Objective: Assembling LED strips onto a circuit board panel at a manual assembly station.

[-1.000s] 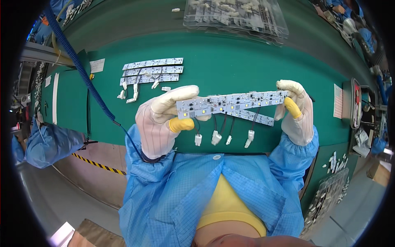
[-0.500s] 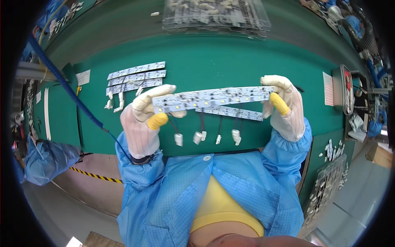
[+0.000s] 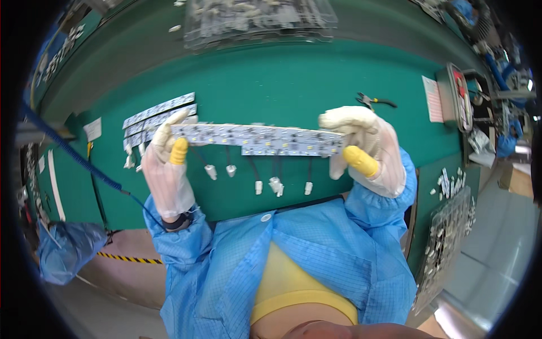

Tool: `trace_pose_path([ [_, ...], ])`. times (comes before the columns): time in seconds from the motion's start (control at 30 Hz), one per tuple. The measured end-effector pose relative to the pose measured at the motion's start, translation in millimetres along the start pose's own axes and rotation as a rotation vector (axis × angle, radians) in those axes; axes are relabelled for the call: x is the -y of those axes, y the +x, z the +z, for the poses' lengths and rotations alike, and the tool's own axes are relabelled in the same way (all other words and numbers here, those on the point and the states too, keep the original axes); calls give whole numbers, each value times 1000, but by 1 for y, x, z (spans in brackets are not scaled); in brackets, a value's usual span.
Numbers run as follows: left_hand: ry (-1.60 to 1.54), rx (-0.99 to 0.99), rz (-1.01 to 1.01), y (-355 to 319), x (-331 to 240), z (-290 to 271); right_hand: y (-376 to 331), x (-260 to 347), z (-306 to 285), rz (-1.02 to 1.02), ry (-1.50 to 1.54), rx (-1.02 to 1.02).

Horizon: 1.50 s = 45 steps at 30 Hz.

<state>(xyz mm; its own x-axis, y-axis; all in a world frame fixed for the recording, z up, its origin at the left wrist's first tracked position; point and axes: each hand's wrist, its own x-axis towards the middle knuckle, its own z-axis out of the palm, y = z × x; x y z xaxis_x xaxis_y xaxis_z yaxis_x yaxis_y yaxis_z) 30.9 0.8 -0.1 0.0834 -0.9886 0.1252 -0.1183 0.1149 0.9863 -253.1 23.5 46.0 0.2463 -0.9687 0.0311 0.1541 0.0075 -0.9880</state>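
Observation:
Both my hands wear white gloves with yellow covers on the thumbs. Between them they hold a long white LED circuit board strip (image 3: 214,134) level above the bench. My left hand (image 3: 166,164) pinches its left end, thumb in front, and my right hand (image 3: 370,150) closes round its right end. Just below the held strip shows the lower part of another LED strip (image 3: 282,151), mostly covered; whether the two touch I cannot tell. Thin wires with white plug connectors (image 3: 258,187) hang or lie below them. Several more LED strips (image 3: 161,105) lie side by side beyond my left hand.
Pliers (image 3: 372,101) with a yellow-and-black handle lie past my right hand. A clear tray (image 3: 259,34) of white parts stands at the back, another parts tray (image 3: 443,248) at right. A blue coiled cord (image 3: 73,152) crosses the left side. A grey bin (image 3: 454,99) stands far right.
The view has shifted, moving the bench leftward in the picture. The held strip's right end has dropped, now covering more of the strip below. The pliers have come out from behind my right hand.

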Motion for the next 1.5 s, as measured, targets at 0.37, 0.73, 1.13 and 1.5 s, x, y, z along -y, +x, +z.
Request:
trace_pose_path([
  [0.37, -81, -38, -12, -2, 5, 3, -1, 3, -7, 8, -63, 72],
  [0.73, -295, 59, -14, -17, -17, 5, 11, -15, -13, -75, -126, -113],
  [1.13, -377, 138, 52, -14, -4, 6, 24, -37, -19, -120, -573, -99],
  [1.5, 203, -46, 90, -4, 9, 7, 14, -15, -29, 155, -117, 112],
])
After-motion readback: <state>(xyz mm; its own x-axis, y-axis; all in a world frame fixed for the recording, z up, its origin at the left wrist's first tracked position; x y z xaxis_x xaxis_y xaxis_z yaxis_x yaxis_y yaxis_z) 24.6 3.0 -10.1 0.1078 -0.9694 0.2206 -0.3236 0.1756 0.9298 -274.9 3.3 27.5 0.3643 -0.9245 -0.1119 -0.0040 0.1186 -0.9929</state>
